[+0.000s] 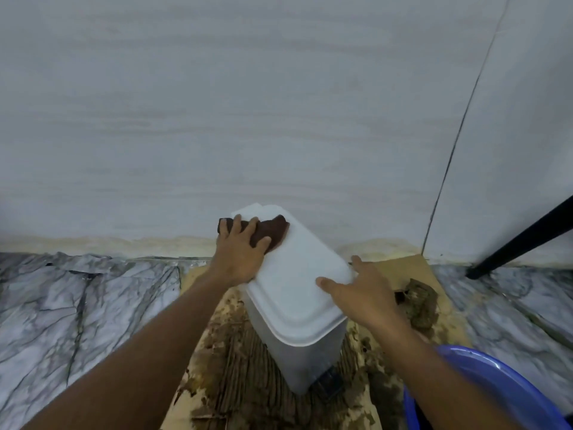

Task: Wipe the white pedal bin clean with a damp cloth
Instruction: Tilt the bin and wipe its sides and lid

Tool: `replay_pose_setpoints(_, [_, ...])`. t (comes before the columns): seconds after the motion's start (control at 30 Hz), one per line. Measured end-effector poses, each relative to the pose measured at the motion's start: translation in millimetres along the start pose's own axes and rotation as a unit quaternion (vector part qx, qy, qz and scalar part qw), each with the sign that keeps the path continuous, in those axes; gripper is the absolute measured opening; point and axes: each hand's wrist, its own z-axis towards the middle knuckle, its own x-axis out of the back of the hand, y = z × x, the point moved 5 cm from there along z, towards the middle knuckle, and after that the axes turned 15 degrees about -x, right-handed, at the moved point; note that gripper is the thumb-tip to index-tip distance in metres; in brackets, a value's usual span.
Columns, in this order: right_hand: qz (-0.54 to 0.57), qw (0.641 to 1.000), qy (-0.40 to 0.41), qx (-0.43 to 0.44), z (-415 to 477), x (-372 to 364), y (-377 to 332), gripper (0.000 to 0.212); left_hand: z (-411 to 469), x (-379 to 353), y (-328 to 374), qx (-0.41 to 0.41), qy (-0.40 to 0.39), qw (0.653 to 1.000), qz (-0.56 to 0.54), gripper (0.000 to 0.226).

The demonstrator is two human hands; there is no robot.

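The white pedal bin [305, 364] stands on a mud-stained sheet of cardboard [400, 268] on the marble floor [77, 299], close to the wall behind it, with its lid [294, 287] down and its dark pedal [330, 384] showing at the near foot. The left hand [238, 252] lies flat on a dark brown cloth [269, 231] at the far left corner of the lid, fingers [237, 223] straight and spread, pressing rather than gripping. The right hand [362, 293] rests on the right edge of the lid, its fingers apart and relaxed, thumb on top, and holds nothing. The bin looks like thin, smooth plastic, so it is probably light and, if empty, likely to slide or tip on the cardboard when pushed. The wet lid will be slippery, and it may flex or lift at its hinge under a hard stroke. A bracing palm on the lid rim, or a grip on the body just under the rim, seems the sound hold. The cloth is soft and limp and will bunch unless kept flat. A brown sodden lump [420, 302] lies to the right of the bin, and a blue basin [496, 383] sits at the bin's near right.
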Motion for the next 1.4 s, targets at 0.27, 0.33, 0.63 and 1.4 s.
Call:
replay_pose_setpoints(0.27, [0.155, 0.985, -0.050, -0.062, 17, 6, 5, 0.061, 36, 12, -32, 0.055, 0.100, 0.984, -0.134, 0.060])
replay_pose_setpoints(0.33, [0.181, 0.980, -0.051, -0.068, 23, 6, 7, 0.069, 36, 14, -32, 0.075, 0.115, 0.975, -0.174, 0.057])
replay_pose_setpoints(0.63, [0.268, 0.963, -0.012, -0.004, 73, 44, -3, 0.066, -18, 3, -25, 0.170, 0.216, 0.942, -0.192, 0.048])
replay_pose_setpoints(1.4, [0.017, 0.998, -0.028, 0.058, 63, 33, 11, 0.052, -31, -33, 51, -0.309, 0.072, 0.943, 0.096, 0.056])
